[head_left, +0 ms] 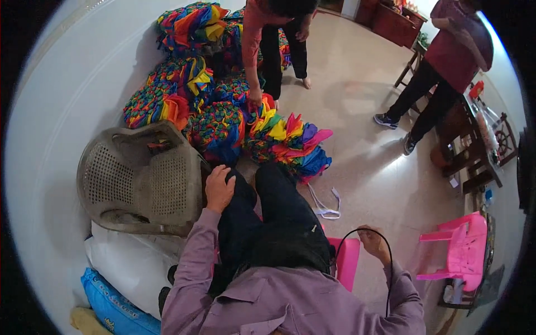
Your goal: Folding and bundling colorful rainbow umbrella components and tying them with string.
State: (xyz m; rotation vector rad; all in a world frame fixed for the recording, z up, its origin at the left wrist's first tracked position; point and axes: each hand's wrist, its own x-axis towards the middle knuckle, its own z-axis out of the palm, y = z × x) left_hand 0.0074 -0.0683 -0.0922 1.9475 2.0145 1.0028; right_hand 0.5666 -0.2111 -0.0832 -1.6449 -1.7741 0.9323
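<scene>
My left hand [219, 188] lies on my left knee, over dark trousers, with its fingers stretched out and nothing in it. My right hand [373, 242] hangs beside the pink plastic seat [348, 262] under me. A thin black cable [387, 251] arcs across that hand; whether the fingers grip it, I cannot tell. In front of my knees lie bundles of rainbow-coloured fabric [218, 125], knotted on one side and loose in bright flaps on the other. Another person [259, 39] in a red top bends over them, one hand touching the nearest bundle [287, 139].
A grey woven-pattern plastic armchair [167, 184] stands close at my left. White straps [326, 209] lie on the tiled floor ahead. At right are a pink plastic chair [466, 251], a dark wooden table [469, 134] and a standing person [446, 61]. A blue packed bag [117, 301] sits lower left.
</scene>
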